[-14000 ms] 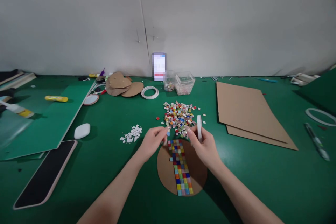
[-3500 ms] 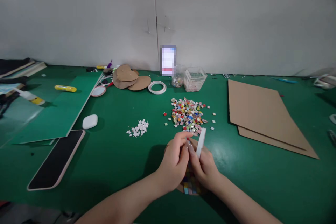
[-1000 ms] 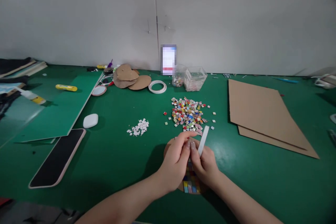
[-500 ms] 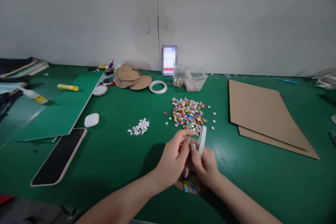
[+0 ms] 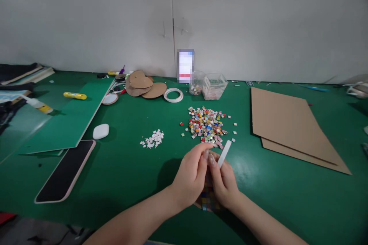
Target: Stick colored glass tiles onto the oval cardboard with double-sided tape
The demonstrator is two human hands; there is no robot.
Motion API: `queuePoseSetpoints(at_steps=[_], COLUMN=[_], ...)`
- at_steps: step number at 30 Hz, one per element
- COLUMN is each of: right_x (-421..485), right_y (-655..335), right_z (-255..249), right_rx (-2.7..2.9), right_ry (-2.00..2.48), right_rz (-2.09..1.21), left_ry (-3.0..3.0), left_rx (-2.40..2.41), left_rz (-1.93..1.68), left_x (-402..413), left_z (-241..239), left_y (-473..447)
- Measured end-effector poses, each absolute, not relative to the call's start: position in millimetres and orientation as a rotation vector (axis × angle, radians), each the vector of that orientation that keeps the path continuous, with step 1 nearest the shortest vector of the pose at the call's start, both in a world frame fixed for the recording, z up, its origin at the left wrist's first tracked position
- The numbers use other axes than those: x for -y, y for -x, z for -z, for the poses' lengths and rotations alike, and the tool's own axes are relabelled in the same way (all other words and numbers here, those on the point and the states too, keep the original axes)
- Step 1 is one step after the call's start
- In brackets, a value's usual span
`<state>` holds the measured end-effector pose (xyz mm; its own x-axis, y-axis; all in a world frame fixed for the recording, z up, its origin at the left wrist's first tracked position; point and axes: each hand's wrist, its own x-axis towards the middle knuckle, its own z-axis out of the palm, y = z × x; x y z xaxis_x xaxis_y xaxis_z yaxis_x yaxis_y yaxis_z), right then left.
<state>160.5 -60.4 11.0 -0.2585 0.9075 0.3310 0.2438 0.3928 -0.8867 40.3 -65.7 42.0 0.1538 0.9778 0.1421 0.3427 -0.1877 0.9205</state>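
Observation:
My left hand [image 5: 191, 174] and my right hand [image 5: 225, 180] meet thumb to thumb, low in the middle of the head view. Out of my right hand sticks the pale edge of what looks like a roll of white tape [image 5: 224, 154], tilted up to the right. My left hand's fingers are pinched together, and anything between them is hidden. Below both hands, a round piece of cardboard [image 5: 197, 203] with colored mosaic tiles [image 5: 207, 199] on it is partly covered by them. Just beyond lies a heap of loose mosaic tiles [image 5: 205, 124].
White paper scraps [image 5: 153, 139] lie left of the heap. Behind stand a clear box [image 5: 214, 86], a clear cup [image 5: 196, 84] and a lit phone [image 5: 185, 65]. Cardboard sheets [image 5: 284, 122] lie right; a dark phone [image 5: 66, 172] and white case [image 5: 101, 131] left. Another white ring [image 5: 173, 100] lies near cardboard discs [image 5: 154, 90].
The white roll in my right hand has tilted further to the right, and its lower edge is now hidden. My hands have drawn slightly closer together.

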Motion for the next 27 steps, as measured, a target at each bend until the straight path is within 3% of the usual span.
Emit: queuePoseSetpoints(at_steps=[27], right_x=[60], right_y=[-156], right_z=[-15], right_rx=[1.720], right_ry=[1.091], right_rz=[-0.893], left_ry=[-1.728], left_rx=[-1.309], left_rz=[-1.006], left_x=[67], left_z=[-29], left_y=[-37])
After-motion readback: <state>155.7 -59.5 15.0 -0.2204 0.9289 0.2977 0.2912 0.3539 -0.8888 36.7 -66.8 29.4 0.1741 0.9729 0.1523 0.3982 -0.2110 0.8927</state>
